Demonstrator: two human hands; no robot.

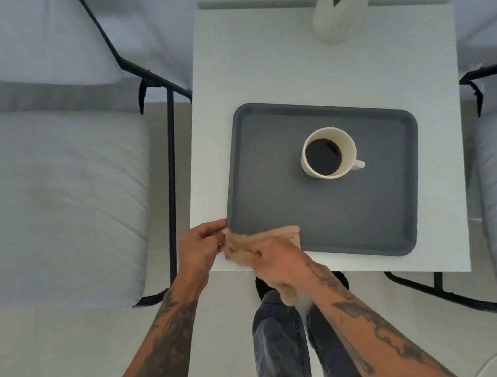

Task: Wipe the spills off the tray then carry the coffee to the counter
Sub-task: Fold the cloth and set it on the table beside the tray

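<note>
A: Tray [352,216]?
B: Dark grey, flat on white bench [304,67], near front edge. No clear spill marks visible on bare surface.

A: Coffee?
B: Cream mug [328,153], upright on tray, right of centre, handle pointing right. Dark coffee inside, fairly full.

A: Right hand [276,262]?
B: At tray's near-left corner. Grip closed around beige cloth [265,237], bunched up; one flat end lying over tray rim, another end hanging below the hand.

A: Left hand [201,248]?
B: Just beside tray's left corner, over bench edge. Fingers curled, fingertips pinching the cloth's left edge, touching right hand's bundle.

A: Both well apart from mug?
B: Yes, mug untouched.

A: Surroundings?
B: White vase [334,17] with green leaf at bench's far side. Grey cushioned chair [49,192] with black frame to the left, another to the right. Dark jeans and light floor below.
</note>
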